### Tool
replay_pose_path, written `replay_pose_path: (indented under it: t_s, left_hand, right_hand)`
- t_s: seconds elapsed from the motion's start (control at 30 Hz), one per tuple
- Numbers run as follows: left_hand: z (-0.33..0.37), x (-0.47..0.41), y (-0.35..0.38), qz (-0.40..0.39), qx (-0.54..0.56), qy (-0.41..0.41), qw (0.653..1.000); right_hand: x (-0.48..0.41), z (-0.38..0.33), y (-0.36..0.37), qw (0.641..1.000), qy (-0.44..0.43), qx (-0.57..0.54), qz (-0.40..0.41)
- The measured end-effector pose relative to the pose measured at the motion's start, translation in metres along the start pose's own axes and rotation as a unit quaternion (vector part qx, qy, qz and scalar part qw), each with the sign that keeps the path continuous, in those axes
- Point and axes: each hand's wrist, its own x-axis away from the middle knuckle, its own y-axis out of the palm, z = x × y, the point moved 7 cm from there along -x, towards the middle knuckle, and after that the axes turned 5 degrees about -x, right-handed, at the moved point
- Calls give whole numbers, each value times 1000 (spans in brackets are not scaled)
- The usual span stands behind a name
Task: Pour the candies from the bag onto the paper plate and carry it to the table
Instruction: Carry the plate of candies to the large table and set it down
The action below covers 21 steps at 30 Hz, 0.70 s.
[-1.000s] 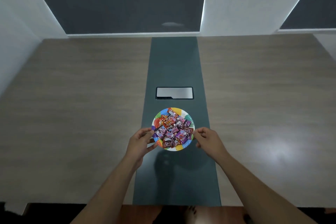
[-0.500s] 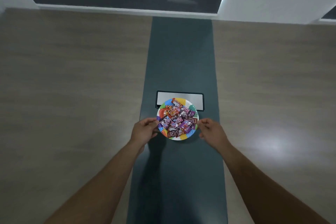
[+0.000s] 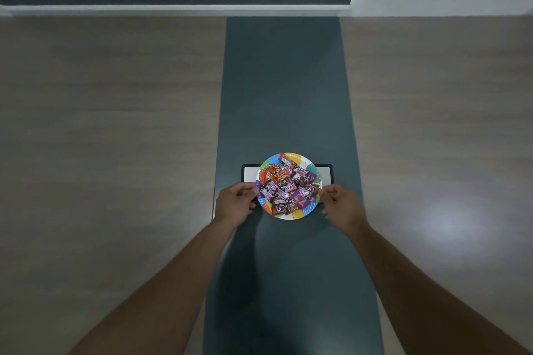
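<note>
Two hands' grip holds one paper plate (image 3: 289, 215) of candies (image 3: 288, 188).

1. The strip (image 3: 285, 95) runs down the middle of the table (image 3: 109, 124), from the near edge to the far edge.
2. The panel (image 3: 325, 173) is set in the strip, about midway along it.
3. The plate (image 3: 288, 215) overlaps the panel's near part.
4. The candies (image 3: 288, 187) lie heaped on the plate.
5. The left hand (image 3: 235, 202) is at the plate's left rim, the right hand (image 3: 341, 204) at its right rim.
</note>
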Motion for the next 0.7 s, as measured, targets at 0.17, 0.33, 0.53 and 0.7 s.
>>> replay_pose_path:
  t_s: [0.17,0.33,0.53,0.7]
  left_hand:
    - [4,-9,6,9,-18,6,1000]
    - [4,-9,6,7,-19,6,1000]
    - [7,2,0,-5,-10,22,1000]
    - [-9,34,-7,31,-93,81,992]
  right_hand:
    - [-13,9,1,1000,11,0,6]
    - [-15,10,2,1000,4,-8,2]
    - [-3,10,-2,1000,-11,2,8]
    - [34,30,-4,998,-34,48,27]
